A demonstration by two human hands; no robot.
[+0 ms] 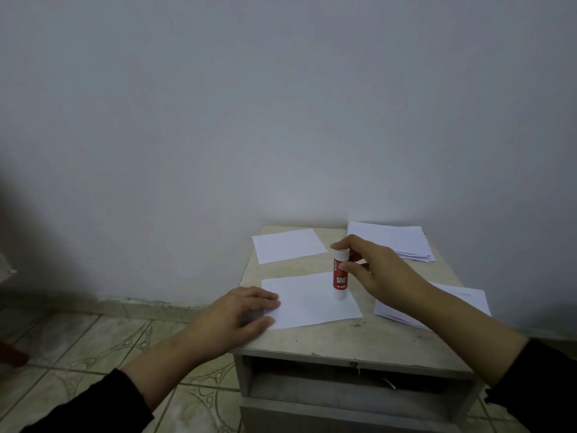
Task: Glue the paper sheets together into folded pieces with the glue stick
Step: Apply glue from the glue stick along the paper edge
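My right hand [376, 267] pinches the glue stick [340, 274], which stands upright on the middle paper sheet [312, 300]. My left hand [240, 314] lies flat, fingers straight, on that sheet's left edge. Around it on the small table [343, 342] lie another sheet [288, 245] and two stacks [396, 239], [437, 306].

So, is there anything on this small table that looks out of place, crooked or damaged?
Nothing is spilled or torn. The paper stack at the far right is slightly fanned and overhangs the table edge. The glue stick stands upright on the middle sheet, held by the right hand; the left hand rests on that sheet.
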